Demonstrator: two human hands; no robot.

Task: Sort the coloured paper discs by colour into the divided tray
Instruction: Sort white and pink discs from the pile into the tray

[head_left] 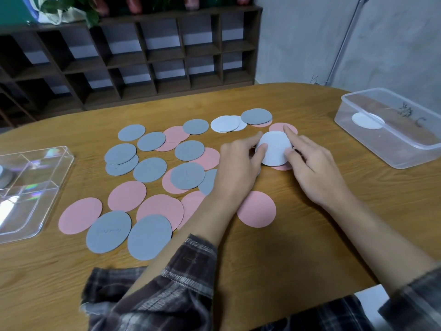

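Wooden desk (pixel 274 259); clear divided plastic tray (pixel 28 211) cut off at left; left hand (pixel 236 168) and right hand (pixel 312 173) fingers pinch the round white paper disc (pixel 274 148) from both sides, partly hiding pink paper discs (pixel 276 127).

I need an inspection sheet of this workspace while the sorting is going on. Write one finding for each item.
surface: wooden table, rounded far edge, discs spread over its left and middle.
job's things: pink discs, grey discs and white discs lie loose, many overlapping; divided tray at far left, something grey in one compartment.
clutter: clear box at right, a white circle inside.
fingers: those of the left hand and the right hand pinch one separate white disc at its edges.
cables: nothing seen.
surroundings: dark shelf behind the table; pipe on the wall.
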